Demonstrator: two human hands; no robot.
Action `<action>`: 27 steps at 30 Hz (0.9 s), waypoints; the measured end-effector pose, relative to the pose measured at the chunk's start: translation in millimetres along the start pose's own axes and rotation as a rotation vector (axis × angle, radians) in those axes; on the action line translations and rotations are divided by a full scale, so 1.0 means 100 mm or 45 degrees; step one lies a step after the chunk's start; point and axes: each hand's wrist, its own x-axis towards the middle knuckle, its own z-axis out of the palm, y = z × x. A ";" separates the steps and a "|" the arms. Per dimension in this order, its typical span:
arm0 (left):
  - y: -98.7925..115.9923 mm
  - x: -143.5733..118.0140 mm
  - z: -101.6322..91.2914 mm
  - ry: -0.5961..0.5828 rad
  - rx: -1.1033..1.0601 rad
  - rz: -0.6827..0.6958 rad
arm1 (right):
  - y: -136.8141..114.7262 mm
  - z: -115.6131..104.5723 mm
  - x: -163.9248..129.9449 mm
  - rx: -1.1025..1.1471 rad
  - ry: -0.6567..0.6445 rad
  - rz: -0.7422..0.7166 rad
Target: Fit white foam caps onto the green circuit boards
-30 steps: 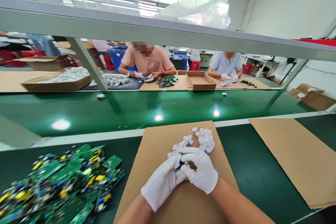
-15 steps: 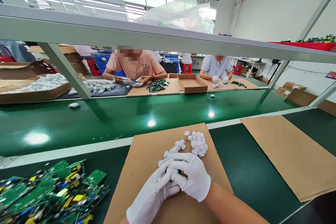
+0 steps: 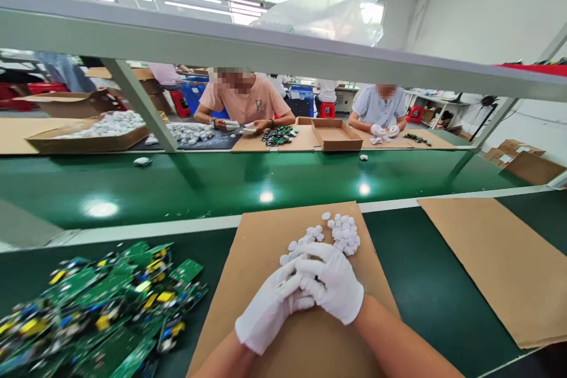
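Note:
My left hand (image 3: 281, 301) and my right hand (image 3: 334, 280), both in white gloves, meet over a brown cardboard sheet (image 3: 248, 271). Their fingers are bent and pressed together, the right ones overlapping the left. Whatever lies between them is hidden by the gloves. Just beyond my fingertips is a short row of small white rounded pieces (image 3: 313, 234), partly covered by my hands. A denser cluster of similar white pieces (image 3: 344, 234) sits to its right on the same cardboard.
Left of the cardboard is a heap of green circuit boards (image 3: 110, 301) with yellow and blue parts. A second cardboard sheet (image 3: 487, 260) lies right. Beyond runs a green belt (image 3: 212, 180), crossed overhead by a shelf beam (image 3: 283, 53). Two people (image 3: 243, 100) work opposite, near an open box (image 3: 336, 136).
The camera view has turned left, so the scene sits further right. My hands stay together over the cardboard; a bit of green seen between the fingers earlier is now covered.

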 end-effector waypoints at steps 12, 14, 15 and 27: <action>0.11 0.00 -0.01 -0.153 -0.360 0.103 | 0.12 0.06 -0.11 -0.091 0.277 0.044; 0.11 -0.01 0.00 -0.158 -0.373 0.095 | 0.13 0.08 -0.12 -0.121 0.330 0.026; 0.12 -0.01 0.00 -0.157 -0.385 0.089 | 0.14 0.08 -0.12 -0.125 0.329 0.008; 0.05 0.04 -0.17 -0.036 -0.414 -0.002 | 0.06 0.06 -0.08 0.052 0.347 -0.044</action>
